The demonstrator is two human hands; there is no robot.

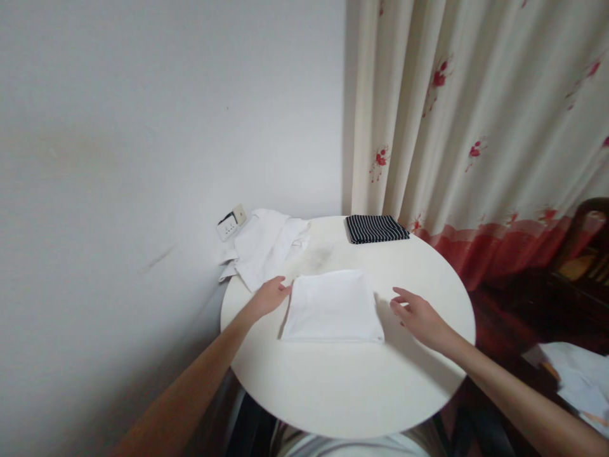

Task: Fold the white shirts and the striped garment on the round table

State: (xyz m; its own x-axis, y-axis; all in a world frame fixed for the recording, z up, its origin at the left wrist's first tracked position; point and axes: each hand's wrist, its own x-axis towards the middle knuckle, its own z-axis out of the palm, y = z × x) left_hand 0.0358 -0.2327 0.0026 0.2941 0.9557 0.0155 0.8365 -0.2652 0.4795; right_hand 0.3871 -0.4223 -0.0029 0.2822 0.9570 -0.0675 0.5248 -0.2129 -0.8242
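Observation:
A white cloth (333, 307), folded into a flat rectangle, lies in the middle of the round white table (342, 393). My left hand (271, 296) is at its left edge, fingers apart and close to the fabric; whether they touch it I cannot tell. Off the cloth's right side hovers my right hand (415, 312), its fingers loosely curled and apart, with nothing in them. Behind my left hand a crumpled white garment (266, 244) is spread near the wall, partly hanging over the table's edge. A folded black-and-white striped cloth (377, 228) rests at the back right.
A white power strip (227, 227) is by the wall behind the crumpled garment. The wall (166, 127) borders the table at left, and a flowered curtain (451, 139) hangs behind. On the right are a wooden chair (583, 254) and white fabric (578, 374) low down.

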